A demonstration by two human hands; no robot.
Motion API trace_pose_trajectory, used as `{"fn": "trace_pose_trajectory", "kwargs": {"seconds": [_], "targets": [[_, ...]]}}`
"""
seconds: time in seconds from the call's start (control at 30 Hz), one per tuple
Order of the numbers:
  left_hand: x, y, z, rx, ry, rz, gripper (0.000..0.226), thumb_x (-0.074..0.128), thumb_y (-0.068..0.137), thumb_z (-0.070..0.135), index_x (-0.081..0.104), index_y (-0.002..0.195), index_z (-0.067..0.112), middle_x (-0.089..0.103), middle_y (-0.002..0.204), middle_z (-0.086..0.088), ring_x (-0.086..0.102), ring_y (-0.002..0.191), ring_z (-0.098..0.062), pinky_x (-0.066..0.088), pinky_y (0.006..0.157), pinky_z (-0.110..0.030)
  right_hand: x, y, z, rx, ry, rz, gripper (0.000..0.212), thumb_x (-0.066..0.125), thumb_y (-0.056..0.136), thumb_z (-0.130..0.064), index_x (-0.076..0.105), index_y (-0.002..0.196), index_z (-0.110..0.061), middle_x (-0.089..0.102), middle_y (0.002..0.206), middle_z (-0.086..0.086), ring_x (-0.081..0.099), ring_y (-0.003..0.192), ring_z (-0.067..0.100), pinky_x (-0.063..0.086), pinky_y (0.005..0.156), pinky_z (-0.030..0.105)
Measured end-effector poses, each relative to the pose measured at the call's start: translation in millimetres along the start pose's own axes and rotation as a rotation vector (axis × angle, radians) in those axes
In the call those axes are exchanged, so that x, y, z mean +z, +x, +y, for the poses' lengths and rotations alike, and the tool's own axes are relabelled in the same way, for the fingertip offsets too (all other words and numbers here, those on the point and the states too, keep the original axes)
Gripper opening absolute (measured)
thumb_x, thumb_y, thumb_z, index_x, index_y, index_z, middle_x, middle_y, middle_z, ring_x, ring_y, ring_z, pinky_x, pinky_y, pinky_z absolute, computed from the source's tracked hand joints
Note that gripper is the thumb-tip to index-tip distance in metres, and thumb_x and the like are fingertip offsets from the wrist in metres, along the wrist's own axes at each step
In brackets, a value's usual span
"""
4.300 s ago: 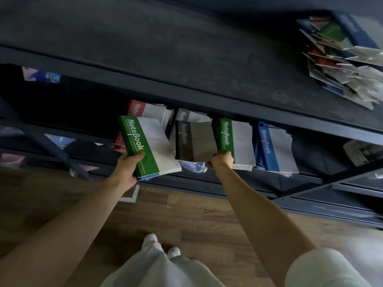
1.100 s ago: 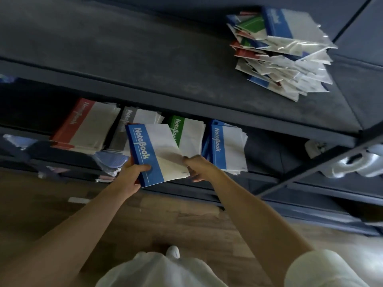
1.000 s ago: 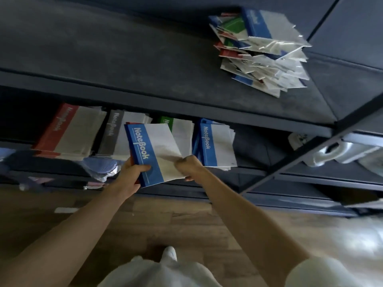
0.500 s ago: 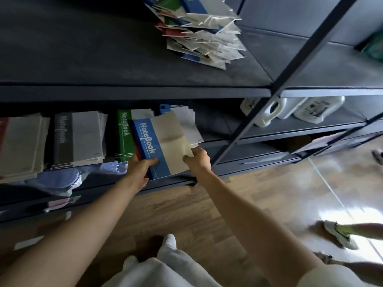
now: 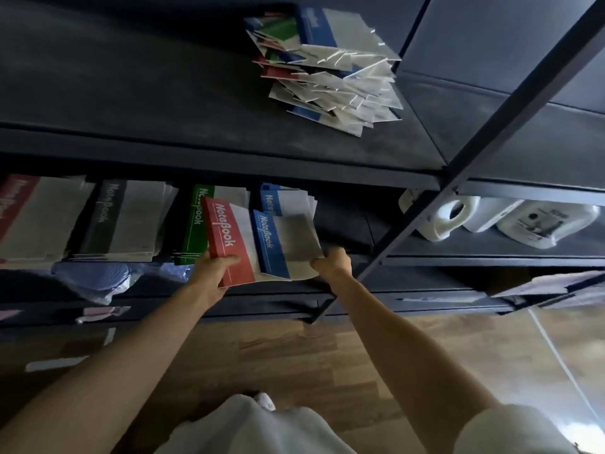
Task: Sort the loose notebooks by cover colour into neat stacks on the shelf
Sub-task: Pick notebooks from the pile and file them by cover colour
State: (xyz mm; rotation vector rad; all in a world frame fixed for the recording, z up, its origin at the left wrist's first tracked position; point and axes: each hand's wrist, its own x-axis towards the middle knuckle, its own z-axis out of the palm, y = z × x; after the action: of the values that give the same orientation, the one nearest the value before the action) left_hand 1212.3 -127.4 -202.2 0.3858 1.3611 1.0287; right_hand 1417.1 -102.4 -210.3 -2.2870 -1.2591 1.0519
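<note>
Notebook in right hand hides its fingers; red stack cropped.

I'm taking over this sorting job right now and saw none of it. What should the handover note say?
Left hand grips a red notebook; right hand grips a blue notebook, both held before the middle shelf.
Done: red stack, grey stack, green stack and blue stack sit side by side on that shelf.
Left: blue notebook onto the blue stack, red notebook onto the red stack at far left, then sort the mixed pile on the top shelf.
</note>
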Motion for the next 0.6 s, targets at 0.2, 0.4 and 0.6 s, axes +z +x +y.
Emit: {"fn": "trace_pose_trajectory", "kwargs": {"seconds": [0.2,0.4,0.6], "targets": [[2,5,-12,0.022,-0.068,0.059,0.037,0.044,0.088,-0.014,0.050,0.111,0.014,0.059,0.088,-0.006,0.057,0.082,-0.022,0.045,0.066,-0.030,-1,42,5,0.024,0.064,0.022,0.028,0.052,0.090,-0.011,0.052,0.116,0.000,0.062,0.109,0.018,0.059,0.089,0.032,0.051,0.075,0.038],[-5,7,-18,0.022,-0.207,0.158,0.031,0.044,0.091,-0.010,0.051,0.111,0.012,0.060,0.091,-0.005,0.058,0.081,-0.019,0.047,0.070,-0.029,8,70,8,0.071,0.122,-0.032,0.025,0.052,0.086,-0.007,0.056,0.111,-0.004,0.064,0.108,0.018,0.065,0.092,0.035,0.058,0.074,0.041],[-14,8,-21,-0.020,-0.281,0.216,0.022,0.047,0.094,0.000,0.054,0.106,0.017,0.061,0.093,-0.004,0.058,0.084,-0.018,0.047,0.067,-0.030,12,82,-5,0.074,0.142,-0.101,0.020,0.052,0.087,0.001,0.061,0.105,0.002,0.068,0.097,0.017,0.065,0.068,0.026,0.053,0.047,0.025]]}}
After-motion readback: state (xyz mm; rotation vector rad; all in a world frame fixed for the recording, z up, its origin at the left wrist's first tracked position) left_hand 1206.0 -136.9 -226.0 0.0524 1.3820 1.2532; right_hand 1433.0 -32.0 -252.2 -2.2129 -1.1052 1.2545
